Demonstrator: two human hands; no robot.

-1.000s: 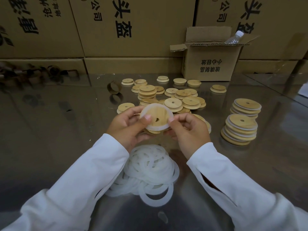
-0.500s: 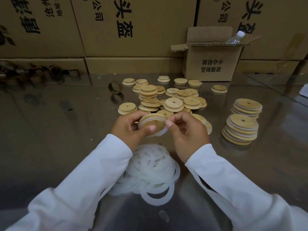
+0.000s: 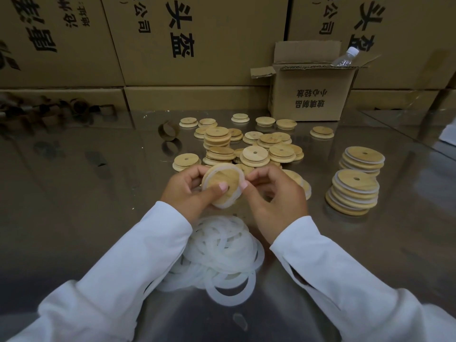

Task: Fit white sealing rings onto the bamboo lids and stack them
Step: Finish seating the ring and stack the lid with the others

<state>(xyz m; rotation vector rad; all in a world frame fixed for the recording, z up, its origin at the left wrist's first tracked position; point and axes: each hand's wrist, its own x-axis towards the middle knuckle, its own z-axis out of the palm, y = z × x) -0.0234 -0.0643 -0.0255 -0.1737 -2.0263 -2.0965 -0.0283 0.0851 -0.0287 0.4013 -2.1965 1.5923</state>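
Lid pinched by left hand, right hand.

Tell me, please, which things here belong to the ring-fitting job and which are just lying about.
Part of the job:
- held lid with its ring, gripped by left hand and right hand
- loose ring pile
- unfitted lids
- finished stacks

Lying about:
- small open carton
- plastic bottle
- cardboard roll
- big cartons
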